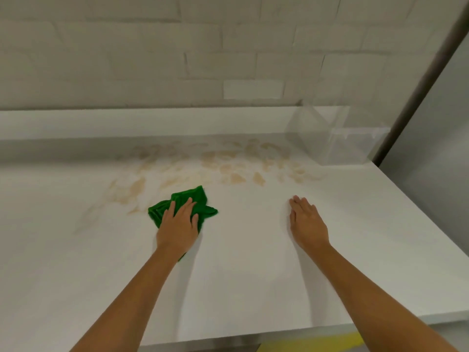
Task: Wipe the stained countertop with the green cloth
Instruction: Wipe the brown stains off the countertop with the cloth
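A crumpled green cloth (pixel 182 203) lies on the white countertop (pixel 241 275), with my left hand (pixel 179 226) pressed flat on top of it, fingers spread over the fabric. Part of the cloth is hidden under the palm. Light brown stains (pixel 223 163) spread across the far half of the counter, from just left of the cloth to the back right. My right hand (pixel 305 222) rests flat on bare counter to the right, fingers together, holding nothing.
A clear plastic container (pixel 337 138) stands at the back right against the white brick wall (pixel 177 59). A grey metal panel (pixel 436 128) borders the counter's right side. The counter's front edge (pixel 253 336) runs near the bottom, with something yellow (pixel 312 344) below it.
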Demonstrator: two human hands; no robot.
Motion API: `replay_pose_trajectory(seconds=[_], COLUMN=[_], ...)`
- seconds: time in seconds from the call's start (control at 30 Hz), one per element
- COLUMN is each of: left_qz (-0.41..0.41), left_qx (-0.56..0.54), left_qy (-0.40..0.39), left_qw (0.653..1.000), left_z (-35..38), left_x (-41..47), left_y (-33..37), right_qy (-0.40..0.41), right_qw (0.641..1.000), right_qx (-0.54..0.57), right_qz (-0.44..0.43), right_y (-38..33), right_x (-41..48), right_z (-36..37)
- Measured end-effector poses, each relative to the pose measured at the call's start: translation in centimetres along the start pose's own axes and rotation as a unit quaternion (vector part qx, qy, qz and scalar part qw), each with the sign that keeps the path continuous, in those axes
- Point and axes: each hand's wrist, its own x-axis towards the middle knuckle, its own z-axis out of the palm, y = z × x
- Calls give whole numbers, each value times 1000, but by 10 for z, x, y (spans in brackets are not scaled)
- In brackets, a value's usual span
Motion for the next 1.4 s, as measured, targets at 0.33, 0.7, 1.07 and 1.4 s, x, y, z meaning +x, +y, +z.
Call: replay_pose_trajectory(seconds=[0.33,0.7,1.07,1.4], left_qz=[63,-32,-15,-91], left_qx=[80,66,95,79], left_qy=[-38,-23,-64,-28], left_qw=[994,997,993,992], left_z=[28,6,24,-1], left_x=[-11,8,-3,15], left_y=[82,22,83,14], right_qy=[37,34,39,36], right_qw=[998,999,998,999], right_qx=[20,14,25,35], right_qz=[39,10,49,8], right_y=[-6,-2,-9,1], right_x=[3,1,2,3], right_z=[6,3,5,2])
